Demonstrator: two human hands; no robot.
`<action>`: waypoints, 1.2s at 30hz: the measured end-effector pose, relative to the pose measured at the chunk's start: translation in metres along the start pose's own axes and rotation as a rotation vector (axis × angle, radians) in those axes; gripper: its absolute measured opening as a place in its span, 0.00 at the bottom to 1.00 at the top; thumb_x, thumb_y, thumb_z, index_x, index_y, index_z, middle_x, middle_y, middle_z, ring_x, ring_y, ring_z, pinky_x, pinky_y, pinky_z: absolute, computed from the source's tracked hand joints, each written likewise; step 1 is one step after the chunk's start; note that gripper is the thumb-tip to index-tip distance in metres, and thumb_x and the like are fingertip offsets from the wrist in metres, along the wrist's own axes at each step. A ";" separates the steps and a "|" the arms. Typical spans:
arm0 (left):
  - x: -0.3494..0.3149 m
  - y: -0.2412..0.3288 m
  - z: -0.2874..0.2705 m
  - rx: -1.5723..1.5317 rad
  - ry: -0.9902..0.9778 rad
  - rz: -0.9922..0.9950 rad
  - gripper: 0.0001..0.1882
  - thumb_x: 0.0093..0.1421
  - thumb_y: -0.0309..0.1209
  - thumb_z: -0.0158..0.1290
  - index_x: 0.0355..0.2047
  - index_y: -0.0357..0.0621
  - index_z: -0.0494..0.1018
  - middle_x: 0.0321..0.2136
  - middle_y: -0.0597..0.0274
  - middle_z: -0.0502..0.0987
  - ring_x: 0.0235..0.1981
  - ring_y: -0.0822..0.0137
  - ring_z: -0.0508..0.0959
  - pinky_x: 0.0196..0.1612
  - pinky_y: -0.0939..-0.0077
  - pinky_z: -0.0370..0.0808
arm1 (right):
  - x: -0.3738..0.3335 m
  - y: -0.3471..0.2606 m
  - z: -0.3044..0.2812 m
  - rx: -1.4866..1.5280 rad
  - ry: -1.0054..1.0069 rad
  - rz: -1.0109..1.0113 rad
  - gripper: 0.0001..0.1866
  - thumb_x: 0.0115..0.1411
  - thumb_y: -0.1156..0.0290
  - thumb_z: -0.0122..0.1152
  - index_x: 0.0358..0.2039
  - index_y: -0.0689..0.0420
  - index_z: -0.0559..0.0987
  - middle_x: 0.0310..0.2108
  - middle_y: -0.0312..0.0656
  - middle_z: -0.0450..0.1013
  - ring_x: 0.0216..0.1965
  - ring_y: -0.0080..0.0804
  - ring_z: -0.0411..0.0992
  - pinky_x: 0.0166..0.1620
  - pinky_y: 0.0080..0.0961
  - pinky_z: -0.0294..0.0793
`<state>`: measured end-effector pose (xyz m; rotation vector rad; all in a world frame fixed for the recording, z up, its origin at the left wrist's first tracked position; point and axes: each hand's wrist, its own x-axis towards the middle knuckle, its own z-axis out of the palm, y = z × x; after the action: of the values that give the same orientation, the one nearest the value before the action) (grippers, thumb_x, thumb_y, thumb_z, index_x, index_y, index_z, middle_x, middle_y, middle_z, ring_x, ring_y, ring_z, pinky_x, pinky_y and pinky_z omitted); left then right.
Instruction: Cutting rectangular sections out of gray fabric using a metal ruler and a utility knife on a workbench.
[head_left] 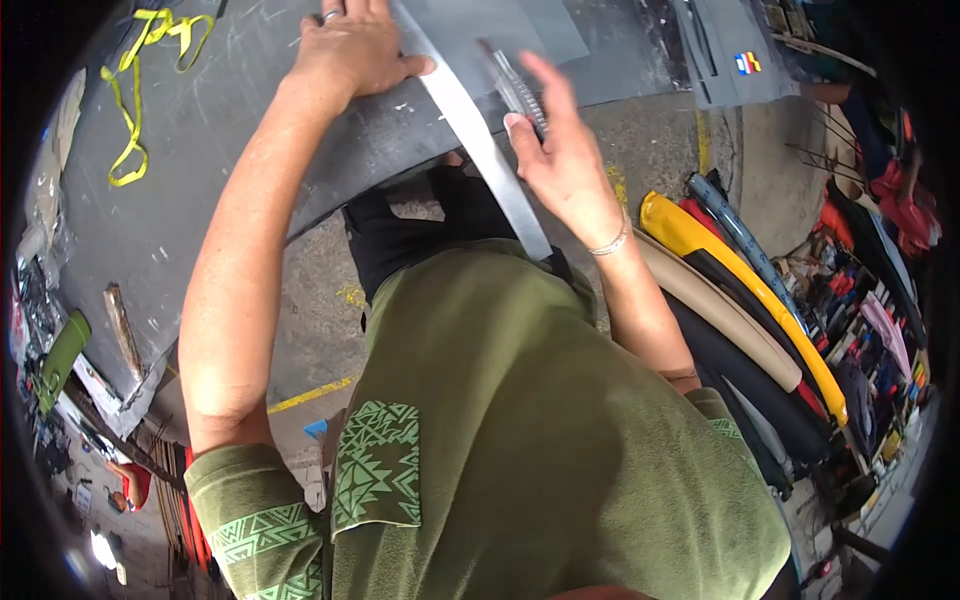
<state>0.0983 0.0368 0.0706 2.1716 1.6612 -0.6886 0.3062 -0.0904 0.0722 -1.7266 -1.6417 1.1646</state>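
Note:
A long, flat silvery metal straightedge [475, 140] runs from the dark grey work surface [225, 140] over its front edge toward my waist. My left hand [348, 52] lies flat on the surface beside the strip, fingers stretched away from me and thumb resting on the metal. To the right of the strip, my right hand [562, 165] grips a slim grey cutter knife [518, 92] between thumb and fingers, its index finger extended. Motion blurs the knife's far end and the fingertips. A thin grey sheet [545, 30] lies beneath the knife. The far fingertips of my left hand are cut off by the frame.
A yellow strap [128, 110] lies loosely on the surface at the far left. Rolls of material, including a yellow roll [760, 275] and a beige roll [725, 315], stand at the right. A wooden stick [124, 330] lies at the left. Clear sheeting [735, 60] hangs at the far right.

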 end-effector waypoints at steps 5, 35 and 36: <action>-0.012 -0.009 -0.004 -0.004 -0.006 -0.042 0.62 0.58 0.61 0.60 0.71 0.20 0.45 0.73 0.27 0.45 0.75 0.34 0.48 0.74 0.45 0.52 | -0.002 0.052 -0.074 -0.332 0.179 -0.182 0.32 0.53 0.79 0.59 0.61 0.65 0.69 0.52 0.54 0.70 0.51 0.42 0.73 0.55 0.34 0.75; -0.006 -0.005 -0.010 -0.002 -0.068 -0.019 0.61 0.59 0.61 0.59 0.73 0.26 0.43 0.74 0.29 0.42 0.75 0.33 0.45 0.74 0.44 0.52 | 0.178 -0.031 0.069 0.928 -0.261 0.062 0.24 0.75 0.44 0.40 0.50 0.50 0.74 0.22 0.31 0.66 0.14 0.18 0.60 0.15 0.19 0.60; -0.007 -0.007 -0.007 -0.003 -0.070 -0.024 0.60 0.59 0.60 0.59 0.73 0.26 0.43 0.74 0.29 0.43 0.75 0.33 0.45 0.74 0.44 0.53 | 0.176 -0.040 0.074 0.930 -0.270 0.067 0.24 0.75 0.44 0.40 0.50 0.50 0.74 0.22 0.31 0.66 0.14 0.18 0.60 0.15 0.19 0.60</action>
<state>0.0914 0.0368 0.0805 2.1038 1.6546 -0.7594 0.2080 0.0711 0.0227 -1.0464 -0.8882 1.8551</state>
